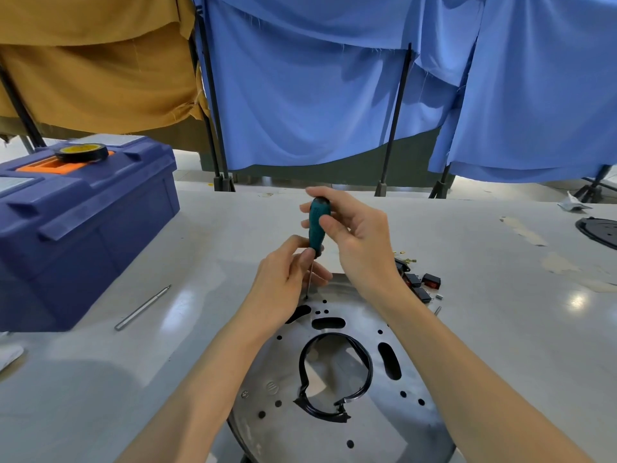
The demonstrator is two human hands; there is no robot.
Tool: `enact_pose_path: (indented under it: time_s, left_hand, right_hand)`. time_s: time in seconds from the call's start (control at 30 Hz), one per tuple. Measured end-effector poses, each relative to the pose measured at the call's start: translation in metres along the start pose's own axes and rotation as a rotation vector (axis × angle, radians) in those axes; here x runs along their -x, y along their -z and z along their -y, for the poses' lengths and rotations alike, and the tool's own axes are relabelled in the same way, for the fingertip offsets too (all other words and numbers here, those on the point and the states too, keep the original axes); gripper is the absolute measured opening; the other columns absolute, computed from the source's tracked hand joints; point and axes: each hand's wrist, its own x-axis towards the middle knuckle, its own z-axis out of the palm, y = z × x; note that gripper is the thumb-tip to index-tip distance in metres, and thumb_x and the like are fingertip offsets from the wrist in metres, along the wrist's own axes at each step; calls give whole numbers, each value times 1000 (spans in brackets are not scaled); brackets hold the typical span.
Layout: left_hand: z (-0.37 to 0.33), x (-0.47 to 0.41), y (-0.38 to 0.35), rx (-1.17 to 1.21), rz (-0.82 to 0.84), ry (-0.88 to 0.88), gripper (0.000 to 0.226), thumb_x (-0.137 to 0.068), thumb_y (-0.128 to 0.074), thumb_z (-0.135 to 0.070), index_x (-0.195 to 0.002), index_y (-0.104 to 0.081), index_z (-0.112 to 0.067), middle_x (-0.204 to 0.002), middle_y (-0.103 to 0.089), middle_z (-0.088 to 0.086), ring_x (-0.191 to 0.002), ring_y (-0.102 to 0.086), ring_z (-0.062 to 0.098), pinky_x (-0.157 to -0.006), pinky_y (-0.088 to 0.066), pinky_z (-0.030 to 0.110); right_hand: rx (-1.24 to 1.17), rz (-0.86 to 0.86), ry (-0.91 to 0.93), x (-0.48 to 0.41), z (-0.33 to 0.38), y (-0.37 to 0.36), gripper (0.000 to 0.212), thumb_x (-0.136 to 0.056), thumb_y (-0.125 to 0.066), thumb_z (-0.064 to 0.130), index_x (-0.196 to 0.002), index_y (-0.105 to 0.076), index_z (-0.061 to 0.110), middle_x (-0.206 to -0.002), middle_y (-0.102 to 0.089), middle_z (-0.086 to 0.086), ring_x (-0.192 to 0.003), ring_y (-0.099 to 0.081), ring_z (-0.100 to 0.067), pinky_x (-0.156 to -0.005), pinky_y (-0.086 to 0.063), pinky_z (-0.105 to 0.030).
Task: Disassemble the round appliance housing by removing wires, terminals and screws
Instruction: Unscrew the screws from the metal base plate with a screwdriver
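The round metal housing lies flat on the white table, close to me, with several holes and slots and a loose black rubber ring in its centre opening. A screwdriver with a teal handle stands upright, its thin shaft tip on the housing's far rim. My right hand grips the handle from the right. My left hand pinches the shaft just below the handle.
A blue toolbox with a roll of black tape on top stands at the left. A loose metal bit lies beside it. Small black switches and brass terminals lie right of the housing. A black round part sits far right.
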Motion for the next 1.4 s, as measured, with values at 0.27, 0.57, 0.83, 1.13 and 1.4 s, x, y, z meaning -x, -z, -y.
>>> enact_pose_path:
  time_s: [0.27,0.57,0.83,1.13,1.4]
  left_hand:
    - [-1,1,1,-89,22,-64,25,-100,-44,-30,-122,-54,-25,-76,-73,2,-74,-69,25,-76,-55,49]
    - [2,0,1,-40,1,-35,22,-96,-48,-36,-115,-51,-25,-80,-74,3,-75,-71,21,-76,-55,51]
    - [7,-2,1,-28,-64,-21,13,-90,-59,-30,-96,-48,-27,-76,-73,2,-69,-71,15,-75,-58,43]
    - [4,-2,0,12,3,-15,18,-103,-38,-21,-107,-55,-19,-85,-73,7,-77,-71,22,-78,-56,50]
    - [5,-2,1,-5,37,-22,17,-101,-41,-26,-114,-52,-24,-87,-74,3,-82,-71,19,-82,-56,47]
  right_hand:
    - [92,-27,1,0,0,-5,50,-85,-72,19,-132,-57,25,-99,-63,1,-92,-61,-13,-88,-54,-30]
    - [155,-4,42,0,-2,-6,40,-85,-69,7,-121,-64,25,-106,-54,-1,-90,-56,-4,-83,-51,-20]
    - [111,53,65,3,1,-7,27,-90,-63,10,-114,-66,21,-111,-62,1,-106,-59,-14,-94,-52,-35]
    - [45,-16,46,0,-1,0,38,-95,-49,-3,-122,-62,19,-108,-68,-9,-100,-65,-19,-88,-55,-32]
    - [25,-8,33,0,-3,0,49,-86,-57,-11,-122,-63,23,-103,-68,-7,-95,-66,-13,-79,-55,-20]
